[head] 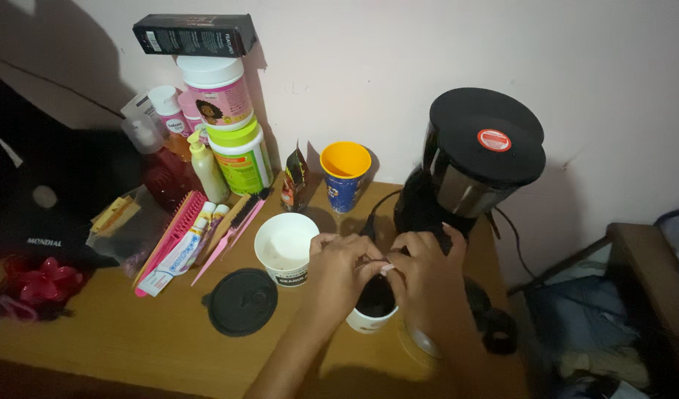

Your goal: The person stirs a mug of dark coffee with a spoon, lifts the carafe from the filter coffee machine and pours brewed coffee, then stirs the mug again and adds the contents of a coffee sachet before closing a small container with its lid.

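Pinching a small white packet (386,268) between closed fingers, the left hand (342,267) and right hand (428,266) meet above a white mug (370,319) beside the open white tub (284,247).

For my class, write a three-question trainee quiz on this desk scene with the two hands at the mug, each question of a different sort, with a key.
1. True or false: the black round lid lies flat on the wooden table, left of the open white tub.
2. Multiple choice: both hands, left hand and right hand, meet over which thing? A) the yellow and blue cup B) the white mug C) the black coffee maker
3. Fill the gap: the pink comb lies ____ of the white tub.

Key: 1 true; 2 B; 3 left. The fingertips pinch something small and pale over the mug; what it is cannot be told.
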The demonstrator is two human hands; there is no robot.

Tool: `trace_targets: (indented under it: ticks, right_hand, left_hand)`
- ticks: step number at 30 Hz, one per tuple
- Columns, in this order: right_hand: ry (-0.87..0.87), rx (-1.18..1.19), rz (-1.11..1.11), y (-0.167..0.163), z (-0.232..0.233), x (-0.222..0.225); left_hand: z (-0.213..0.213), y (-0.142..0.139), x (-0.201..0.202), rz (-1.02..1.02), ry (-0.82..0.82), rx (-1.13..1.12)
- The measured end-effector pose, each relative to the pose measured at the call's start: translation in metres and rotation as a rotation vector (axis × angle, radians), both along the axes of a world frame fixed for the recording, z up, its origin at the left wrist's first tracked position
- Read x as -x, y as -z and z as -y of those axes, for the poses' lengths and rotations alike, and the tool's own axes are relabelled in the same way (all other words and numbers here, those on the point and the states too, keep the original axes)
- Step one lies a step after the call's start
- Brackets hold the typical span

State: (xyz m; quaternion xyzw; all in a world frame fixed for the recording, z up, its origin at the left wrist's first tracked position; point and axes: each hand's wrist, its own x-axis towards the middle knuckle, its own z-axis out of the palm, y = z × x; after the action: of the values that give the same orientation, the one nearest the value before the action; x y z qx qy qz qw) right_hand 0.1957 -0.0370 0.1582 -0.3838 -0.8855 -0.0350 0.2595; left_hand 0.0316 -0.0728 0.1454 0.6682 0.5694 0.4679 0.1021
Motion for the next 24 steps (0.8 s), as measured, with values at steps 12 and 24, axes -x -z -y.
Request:
trace_targets:
  ticks: [12, 24]
  right_hand:
    - [-0.044, 0.318, -0.014, 0.01, 0.0, -0.005]
    - [0.037, 0.039, -0.077, 0.008, 0.006, 0.007]
  left_hand:
    - [0.011, 0.0, 0.005, -0.065, 0.014, 0.061]
    - [0.005, 0.002, 0.003, -0.076, -0.054, -0.057]
